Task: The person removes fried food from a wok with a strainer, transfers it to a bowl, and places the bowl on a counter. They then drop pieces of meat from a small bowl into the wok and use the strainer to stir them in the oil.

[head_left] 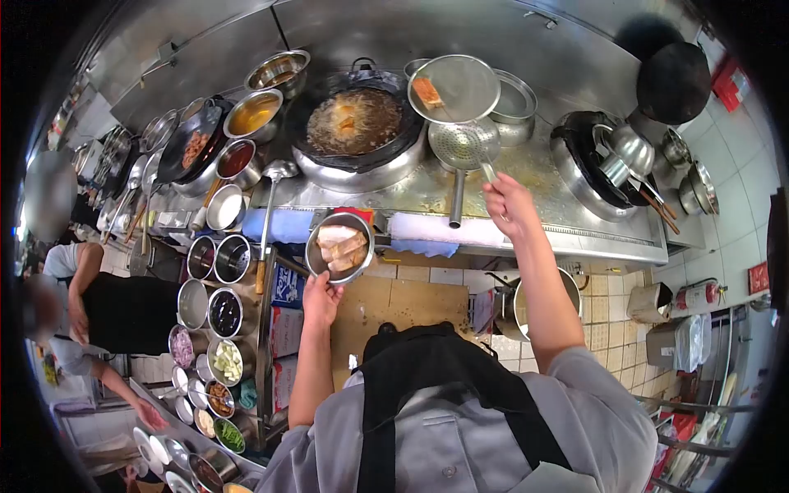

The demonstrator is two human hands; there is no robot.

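My left hand (323, 297) grips the rim of a steel bowl (369, 256) in front of the stove edge. Several pale slabs of meat (342, 248), perhaps pork belly, lie in it. My right hand (509, 205) is closed round the handle of a fine-mesh strainer (464, 82), raised beside the wok. One orange-brown fried piece (426, 93) rests in the mesh. Left of the strainer, a black wok (302, 135) holds bubbling brown oil (349, 131) with golden pieces at the surface. A perforated ladle (456, 189) lies below the strainer, its handle over the counter edge.
At left stand sauce bowls (237, 158), a ladle (269, 205), a second wok (191, 144) and several ingredient tins (194, 304). A person in a black apron (131, 306) is beyond them. Another burner with a kettle-like steel vessel (631, 146) is at right, a large pot (567, 297) below.
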